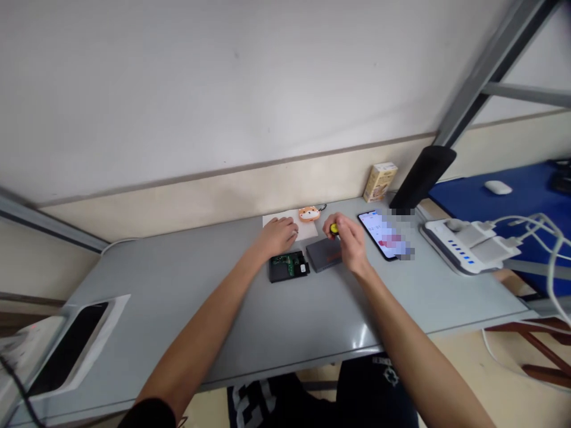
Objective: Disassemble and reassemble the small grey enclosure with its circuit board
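Our right hand (350,242) has fingers pinching a yellow-ended tool (334,228) by the gray case (320,255); left hand (278,236) near desk (214,249) back edge, can't tell its fingers' grip.

The counter (178,297) beneath both hands is smooth and semi-gloss, with a bright glare spot nearer the body than the right hand (348,235). That hand grips a yellow-and-dark handle (334,228), seemingly plastic. Just below the left hand (279,236), an open casing (288,267) looks like matt black plastic around a green circuit board (292,261). The grey slab (319,254) beside the right hand is matt. Thin, smooth paper (307,232) lies by the left fingers. Right of the right hand, the phone (375,229) has a smooth, glassy screen; farther out, the power strip (446,235) is smooth white plastic.
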Demonstrator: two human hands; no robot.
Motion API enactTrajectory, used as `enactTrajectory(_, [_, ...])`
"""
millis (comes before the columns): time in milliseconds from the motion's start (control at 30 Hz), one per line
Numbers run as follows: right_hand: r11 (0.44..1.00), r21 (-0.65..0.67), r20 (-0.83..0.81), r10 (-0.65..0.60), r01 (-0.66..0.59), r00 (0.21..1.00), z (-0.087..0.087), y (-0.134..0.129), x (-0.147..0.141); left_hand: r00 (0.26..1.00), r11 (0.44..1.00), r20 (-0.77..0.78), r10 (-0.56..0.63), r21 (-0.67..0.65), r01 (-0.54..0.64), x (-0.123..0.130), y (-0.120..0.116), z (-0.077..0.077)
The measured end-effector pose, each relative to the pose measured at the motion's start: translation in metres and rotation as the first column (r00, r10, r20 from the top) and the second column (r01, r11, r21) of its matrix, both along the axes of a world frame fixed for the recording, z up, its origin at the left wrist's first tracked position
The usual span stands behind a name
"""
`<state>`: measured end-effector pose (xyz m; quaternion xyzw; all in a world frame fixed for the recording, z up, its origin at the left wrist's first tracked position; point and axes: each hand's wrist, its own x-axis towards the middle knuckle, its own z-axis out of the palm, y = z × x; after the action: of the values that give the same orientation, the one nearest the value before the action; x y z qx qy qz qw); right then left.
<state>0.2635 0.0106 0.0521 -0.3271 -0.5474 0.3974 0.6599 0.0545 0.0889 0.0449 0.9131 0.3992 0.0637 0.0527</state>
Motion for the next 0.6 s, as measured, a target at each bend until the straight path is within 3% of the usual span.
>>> enactTrajectory(100, [0.999, 0.028, -0.003, -0.025, 0.025, 1.000, -0.003, -0.003, 0.000, 0.999, 0.999, 0.040, 0.036, 0.022, -0.037, -0.008, -0.035, 0.006])
enactTrajectory(200, [0.997, 0.061, -0.009, -0.045, 0.046, 0.999, -0.003, -0.001, -0.001, 0.995, 0.994, 0.099, -0.005, -0.105, 0.016, -0.017, -0.073, 0.002])
enactTrajectory(267, [0.995, 0.080, -0.002, -0.058, 0.058, 0.998, -0.003, 0.000, -0.003, 0.990, 0.991, 0.139, 0.026, -0.134, -0.008, -0.020, -0.087, -0.005])
enactTrajectory(400, [0.984, 0.113, 0.040, -0.146, 0.141, 0.989, -0.003, -0.001, -0.004, 0.974, 0.987, 0.207, 0.092, -0.146, -0.062, -0.018, -0.089, -0.014])
enactTrajectory(600, [0.950, 0.158, -0.067, -0.262, 0.269, 0.963, -0.002, 0.001, 0.001, 0.956, 0.986, 0.279, 0.092, -0.163, -0.047, -0.015, -0.086, -0.009])
